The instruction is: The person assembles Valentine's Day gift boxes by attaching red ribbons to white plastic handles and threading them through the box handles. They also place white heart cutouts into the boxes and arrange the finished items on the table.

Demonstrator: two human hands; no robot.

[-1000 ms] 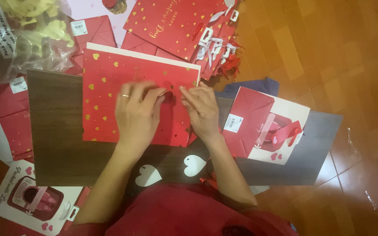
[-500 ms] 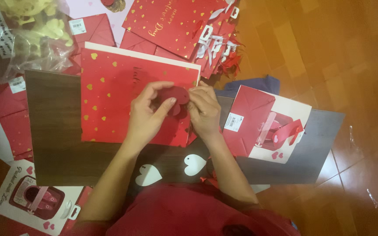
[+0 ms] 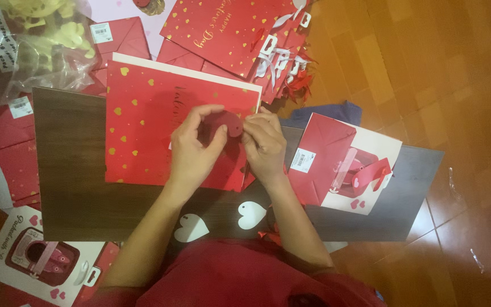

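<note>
A: What do the hands hold?

B: The left hand (image 3: 191, 150) and right hand (image 3: 265, 145) pinch 1 small red heart tag (image 3: 227, 122) between fingertips, above the red gift bag (image 3: 143, 131) lying flat on the dark board (image 3: 69, 199).

A: Any advice?

B: I'd keep the pinch light at the tag's edges, so the card doesn't crease. 2 white heart tags (image 3: 251, 215) lie near the wrists.
</note>
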